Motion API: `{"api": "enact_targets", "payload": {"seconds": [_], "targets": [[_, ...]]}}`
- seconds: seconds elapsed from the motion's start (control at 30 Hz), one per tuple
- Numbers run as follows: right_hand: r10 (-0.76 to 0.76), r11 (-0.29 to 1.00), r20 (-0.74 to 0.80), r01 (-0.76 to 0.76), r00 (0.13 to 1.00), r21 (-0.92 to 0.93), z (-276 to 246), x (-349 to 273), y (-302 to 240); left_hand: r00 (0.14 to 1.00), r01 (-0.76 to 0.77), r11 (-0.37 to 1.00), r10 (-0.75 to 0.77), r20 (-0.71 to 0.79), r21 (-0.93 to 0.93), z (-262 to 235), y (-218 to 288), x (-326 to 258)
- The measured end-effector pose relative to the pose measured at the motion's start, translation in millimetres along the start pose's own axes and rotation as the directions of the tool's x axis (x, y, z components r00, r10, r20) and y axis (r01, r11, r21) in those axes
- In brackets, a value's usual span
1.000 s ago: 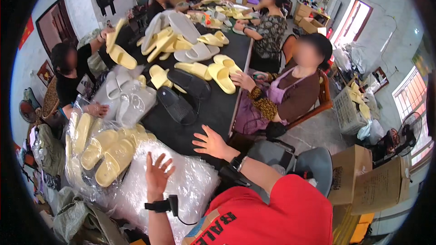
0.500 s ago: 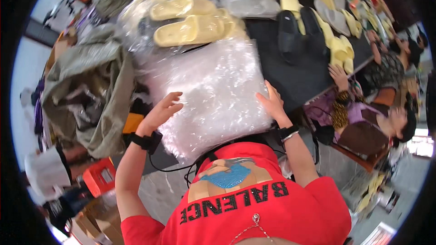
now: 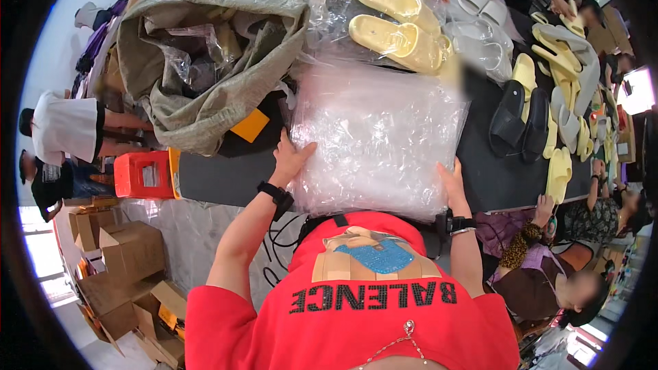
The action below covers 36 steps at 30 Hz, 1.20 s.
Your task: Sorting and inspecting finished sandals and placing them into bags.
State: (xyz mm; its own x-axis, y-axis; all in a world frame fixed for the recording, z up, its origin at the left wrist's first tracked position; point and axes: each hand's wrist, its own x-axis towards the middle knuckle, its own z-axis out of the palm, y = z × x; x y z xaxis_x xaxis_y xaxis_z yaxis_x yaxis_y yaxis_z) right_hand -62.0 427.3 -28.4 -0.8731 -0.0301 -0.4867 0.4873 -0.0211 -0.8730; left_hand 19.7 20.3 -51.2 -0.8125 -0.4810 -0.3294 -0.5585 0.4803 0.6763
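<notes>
A thick stack of clear plastic bags (image 3: 377, 144) lies on the dark table right in front of me. My left hand (image 3: 293, 159) is at the stack's left edge, thumb over the plastic and fingers stretched out along the side. At the opposite edge, my right hand (image 3: 452, 185) touches the near right part, with thumb and forefinger apart. Both hands look open; some of their fingers are hidden by the edges. Behind the stack, yellow slippers (image 3: 394, 41) lie on or in clear plastic.
A large grey-green woven sack (image 3: 205, 109) stands at left, beside an orange-yellow piece (image 3: 250, 125). Black slippers (image 3: 507, 120) and more yellow slippers (image 3: 559, 175) lie at right. A co-worker's hand (image 3: 544, 210) is at the table edge. Cardboard boxes (image 3: 130, 253) and a red stool (image 3: 142, 175) stand lower left.
My view has swung, so the table's things sit differently in it. My left hand has come from above the bags to their left edge; the right hand stays at the right edge.
</notes>
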Motion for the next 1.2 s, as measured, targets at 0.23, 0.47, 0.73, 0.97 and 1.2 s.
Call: {"api": "enact_targets", "payload": {"seconds": [0.23, 0.47, 0.73, 0.97, 1.2], "targets": [[0.010, 0.999, 0.036, -0.009, 0.999, -0.039, -0.5, 3.5, -1.9, 0.995, -0.007, 0.999, 0.003, -0.098, -0.044, 24.6, -19.2, 11.8], [-0.077, 0.991, 0.143, 0.060, 0.987, 0.122, -13.5, 6.9, -14.5, 0.956, 0.137, 0.628, 0.117, 0.267, -0.766, 29.6, 13.1, 10.8], [-0.269, 0.826, -0.172, 0.136, 0.948, -0.546, -42.0, 9.1, -1.8, 0.995, -0.096, 0.987, 0.095, 0.014, 0.130, -33.4, 75.9, -7.9], [-0.640, 0.196, 0.313, 0.543, 0.702, -0.817, 14.8, -14.5, -11.2, 0.834, -0.540, 0.723, 0.528, -0.160, -0.431, -170.9, 140.0, 53.0], [-0.121, 0.061, 0.440, 0.449, 0.890, -0.891, 87.5, -34.6, 10.0, 0.806, -0.217, 0.973, 0.226, -0.547, 0.082, -194.1, 93.1, 140.0]]}}
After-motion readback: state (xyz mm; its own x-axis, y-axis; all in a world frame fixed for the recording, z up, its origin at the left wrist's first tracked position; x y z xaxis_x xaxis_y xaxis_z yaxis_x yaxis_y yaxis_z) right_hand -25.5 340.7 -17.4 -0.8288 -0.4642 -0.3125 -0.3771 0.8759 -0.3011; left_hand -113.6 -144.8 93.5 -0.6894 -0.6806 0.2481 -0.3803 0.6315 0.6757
